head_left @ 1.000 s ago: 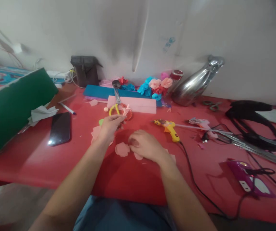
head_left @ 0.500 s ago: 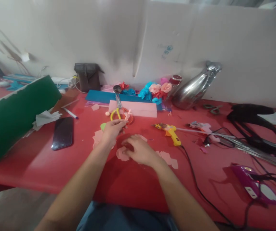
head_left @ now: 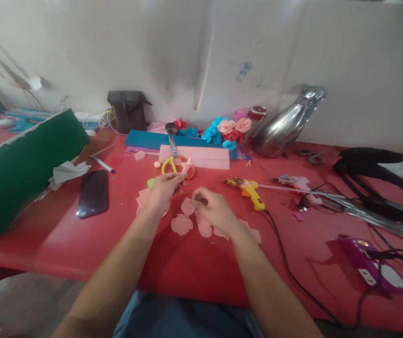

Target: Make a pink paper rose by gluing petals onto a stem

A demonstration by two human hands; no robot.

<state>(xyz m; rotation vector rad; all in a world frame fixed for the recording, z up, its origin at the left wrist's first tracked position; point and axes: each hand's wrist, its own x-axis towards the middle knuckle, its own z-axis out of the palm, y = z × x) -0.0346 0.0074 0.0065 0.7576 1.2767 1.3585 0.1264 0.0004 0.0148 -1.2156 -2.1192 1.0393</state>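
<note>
I see loose pink petals [head_left: 182, 225] nearest on the red table [head_left: 194, 270], apparently still unused. My right hand [head_left: 212, 210] has moved off those it partly covered half a second ago; its fingertips now pinch a single petal [head_left: 187, 206]. Beyond, my left hand [head_left: 165, 187] grips rolled pink paper [head_left: 187, 165], seemingly just begun; finished-looking paper flowers [head_left: 226, 126] sit farthest.

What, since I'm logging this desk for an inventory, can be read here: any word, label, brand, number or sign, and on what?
No text can be read with certainty.
Wall: blue-green marks, too blurred to read.
Purple box: any print is too small or blurred.
Glue gun: no lettering can be made out.
Phone: dark screen, no legible text.
</note>
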